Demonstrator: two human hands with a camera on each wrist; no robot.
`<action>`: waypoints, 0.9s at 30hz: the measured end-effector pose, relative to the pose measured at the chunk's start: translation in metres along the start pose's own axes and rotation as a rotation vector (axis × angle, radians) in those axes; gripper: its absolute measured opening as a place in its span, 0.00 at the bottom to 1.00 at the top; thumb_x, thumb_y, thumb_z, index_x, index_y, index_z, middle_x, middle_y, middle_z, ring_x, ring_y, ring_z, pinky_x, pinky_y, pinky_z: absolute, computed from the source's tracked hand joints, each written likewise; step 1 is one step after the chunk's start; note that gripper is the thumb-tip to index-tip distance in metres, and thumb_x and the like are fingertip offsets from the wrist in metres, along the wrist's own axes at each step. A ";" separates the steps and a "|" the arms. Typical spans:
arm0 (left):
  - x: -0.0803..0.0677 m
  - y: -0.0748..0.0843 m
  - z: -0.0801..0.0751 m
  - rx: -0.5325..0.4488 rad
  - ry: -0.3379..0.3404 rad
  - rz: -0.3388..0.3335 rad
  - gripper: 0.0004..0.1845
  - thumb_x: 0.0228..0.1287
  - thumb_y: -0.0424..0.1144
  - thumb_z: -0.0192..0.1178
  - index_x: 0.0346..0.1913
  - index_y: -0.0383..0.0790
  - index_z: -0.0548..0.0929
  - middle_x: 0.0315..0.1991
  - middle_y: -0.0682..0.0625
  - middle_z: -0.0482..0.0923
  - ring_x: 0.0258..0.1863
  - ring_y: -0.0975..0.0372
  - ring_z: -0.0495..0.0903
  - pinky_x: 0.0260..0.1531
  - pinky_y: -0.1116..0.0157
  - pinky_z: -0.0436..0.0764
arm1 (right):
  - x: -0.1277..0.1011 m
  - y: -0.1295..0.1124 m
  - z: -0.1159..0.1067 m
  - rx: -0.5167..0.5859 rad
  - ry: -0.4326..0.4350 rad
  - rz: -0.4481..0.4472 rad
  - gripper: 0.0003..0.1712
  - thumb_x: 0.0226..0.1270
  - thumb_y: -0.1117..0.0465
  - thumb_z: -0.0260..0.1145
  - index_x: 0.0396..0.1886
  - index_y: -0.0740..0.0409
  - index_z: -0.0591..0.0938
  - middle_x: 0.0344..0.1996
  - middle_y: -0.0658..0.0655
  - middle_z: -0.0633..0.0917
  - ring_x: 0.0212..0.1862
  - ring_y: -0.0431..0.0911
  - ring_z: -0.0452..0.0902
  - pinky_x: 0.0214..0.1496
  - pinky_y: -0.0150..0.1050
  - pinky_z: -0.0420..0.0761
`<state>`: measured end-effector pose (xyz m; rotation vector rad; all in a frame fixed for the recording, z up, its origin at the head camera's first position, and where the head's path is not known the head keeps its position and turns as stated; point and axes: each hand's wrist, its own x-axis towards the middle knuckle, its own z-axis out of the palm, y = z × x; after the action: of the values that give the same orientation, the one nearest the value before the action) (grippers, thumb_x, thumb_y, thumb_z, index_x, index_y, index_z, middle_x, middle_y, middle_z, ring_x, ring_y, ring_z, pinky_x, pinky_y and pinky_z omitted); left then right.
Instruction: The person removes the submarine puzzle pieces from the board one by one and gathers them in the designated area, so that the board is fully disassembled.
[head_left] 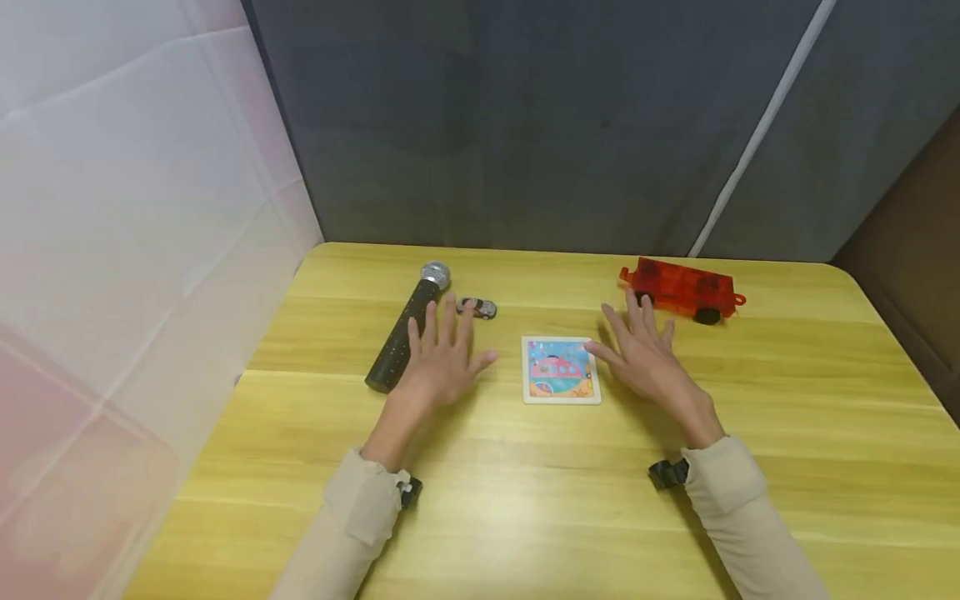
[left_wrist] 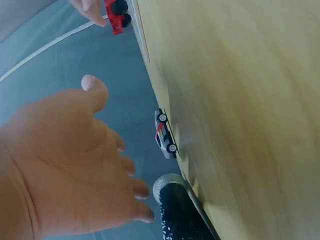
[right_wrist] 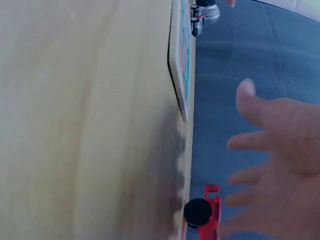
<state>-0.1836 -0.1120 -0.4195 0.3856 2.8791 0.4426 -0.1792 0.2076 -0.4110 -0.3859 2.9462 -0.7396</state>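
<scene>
Both hands hover above the table with fingers spread, holding nothing. My left hand [head_left: 438, 367] is over the table between a black microphone [head_left: 402, 337] with a silver head and a small silver toy car [head_left: 477, 308]. In the left wrist view the toy car [left_wrist: 164, 135] and the microphone [left_wrist: 182, 210] lie beyond the fingertips. My right hand [head_left: 647, 362] is just right of a square picture puzzle [head_left: 561, 371] with a white border and a pink submarine. Ahead of its fingers stands a red toy wagon [head_left: 681, 287] with black wheels, partly seen in the right wrist view.
The yellow wood-grain table [head_left: 510, 517] ends at a dark grey panel [head_left: 487, 125] behind. A pale sheet [head_left: 150, 208] hangs along the left side, and a brown surface [head_left: 915, 250] stands at the right.
</scene>
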 end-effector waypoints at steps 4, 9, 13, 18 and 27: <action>-0.005 0.012 0.006 0.079 -0.086 0.079 0.49 0.87 0.66 0.41 0.91 0.42 0.34 0.90 0.37 0.22 0.88 0.36 0.22 0.83 0.33 0.25 | 0.001 -0.005 -0.002 0.057 0.152 -0.107 0.23 0.86 0.61 0.64 0.70 0.71 0.81 0.71 0.75 0.79 0.72 0.69 0.77 0.74 0.70 0.75; -0.025 0.050 0.009 0.102 -0.228 0.251 0.44 0.87 0.64 0.43 0.92 0.49 0.42 0.91 0.38 0.29 0.89 0.37 0.28 0.84 0.34 0.26 | 0.007 -0.013 0.002 0.019 0.070 -0.181 0.11 0.80 0.71 0.67 0.55 0.70 0.90 0.50 0.68 0.91 0.51 0.62 0.89 0.57 0.61 0.88; -0.038 0.076 0.013 0.078 -0.314 0.327 0.38 0.88 0.61 0.47 0.91 0.57 0.52 0.92 0.40 0.35 0.90 0.40 0.31 0.86 0.36 0.29 | 0.010 -0.015 0.007 -0.029 -0.012 -0.212 0.10 0.77 0.74 0.67 0.49 0.70 0.92 0.45 0.67 0.92 0.50 0.62 0.88 0.58 0.60 0.88; -0.042 0.077 0.020 0.093 -0.359 0.325 0.35 0.88 0.61 0.47 0.90 0.62 0.56 0.92 0.46 0.35 0.91 0.43 0.29 0.87 0.37 0.31 | 0.008 -0.015 0.009 -0.003 -0.014 -0.198 0.08 0.76 0.73 0.69 0.47 0.71 0.92 0.43 0.67 0.91 0.48 0.61 0.87 0.56 0.59 0.88; -0.038 0.073 0.017 0.065 -0.393 0.339 0.33 0.89 0.58 0.46 0.90 0.63 0.56 0.92 0.47 0.33 0.90 0.44 0.27 0.86 0.35 0.33 | 0.004 -0.015 0.009 0.007 -0.028 -0.165 0.11 0.76 0.74 0.67 0.51 0.73 0.92 0.47 0.68 0.92 0.52 0.61 0.85 0.58 0.57 0.88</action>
<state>-0.1277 -0.0511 -0.4066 0.8720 2.4535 0.2845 -0.1787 0.1891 -0.4120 -0.6402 2.9109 -0.7549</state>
